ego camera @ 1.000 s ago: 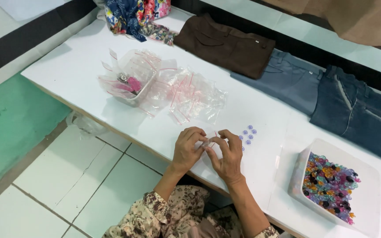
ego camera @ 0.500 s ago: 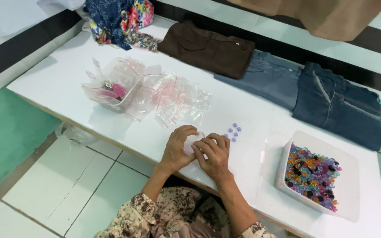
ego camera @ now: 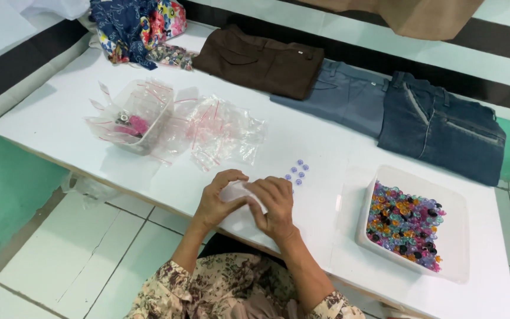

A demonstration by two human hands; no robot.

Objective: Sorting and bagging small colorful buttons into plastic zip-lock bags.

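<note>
Head view shows the left hand and right hand pinching a small clear bag between closed fingertips; purple buttons lie just beyond the right fingers. Best to hold the mouth steady.

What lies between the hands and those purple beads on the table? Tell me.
Nothing visible. The small purple beads lie on bare white table just beyond the right hand, which with the left hand holds a small clear bag.

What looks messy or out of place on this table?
Little stands out. The clear plastic bags lie in a loose crumpled heap beside the small tub, and a few purple beads sit loose outside the white bead tray.
</note>
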